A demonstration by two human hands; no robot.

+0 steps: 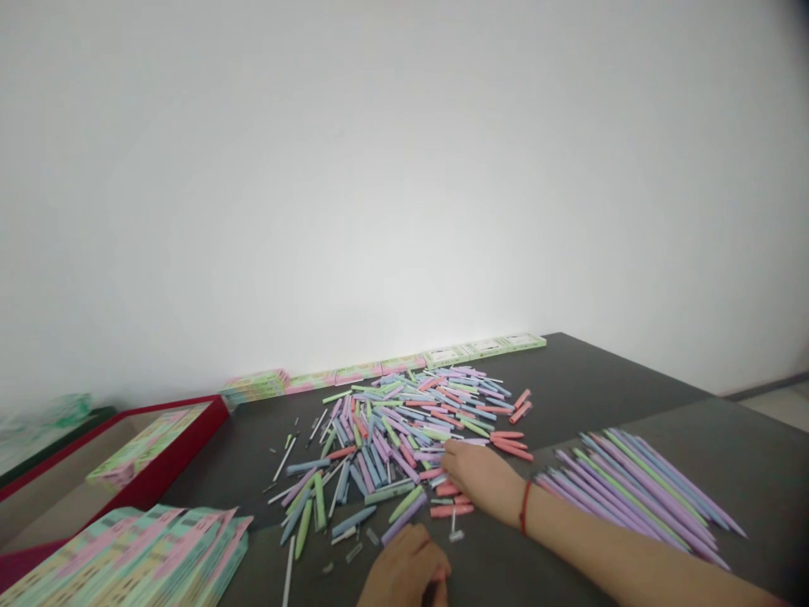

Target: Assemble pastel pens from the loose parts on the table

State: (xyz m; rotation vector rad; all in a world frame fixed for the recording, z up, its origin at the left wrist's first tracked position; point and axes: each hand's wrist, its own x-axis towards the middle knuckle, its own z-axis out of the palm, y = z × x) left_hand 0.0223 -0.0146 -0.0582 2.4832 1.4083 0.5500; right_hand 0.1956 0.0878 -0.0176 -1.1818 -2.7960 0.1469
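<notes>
A person's right hand (477, 472) reaches over the near right edge of a big, messy pile of purple, blue, green and red plastic pen parts (404, 417). Its fingers are bent down into the bits, with the tips partly hidden, so it is not possible to tell if they hold anything. A thin red string bracelet (524, 507) goes around that wrist.

The left hand (404, 566) is low down, at the near edge of the picture. Its fingers are curled in and the thumb is close to them, but whether something is pinched there cannot be told. A smooth purple plastic tube (404, 518) lies just past its knuckles, and small clear plastic bits (354, 552) are near it on the left.

The pile sits in the middle of a dark grey, flat bench (600, 379). To the right of the pile, long thin purple, green and blue pens (638, 493) lie side by side in a slanted bunch, near the right arm.

At the near left, flat pink, yellow and blue-green printed packs (126, 561) overlap in a fan. Behind them is an open red box with a pale inside (195, 438), and a green and pink printed pack (145, 447) is in it. Along the white wall (404, 185) stretches a row of flat boxes, with 3 white and green boxes (486, 347) at its right end
</notes>
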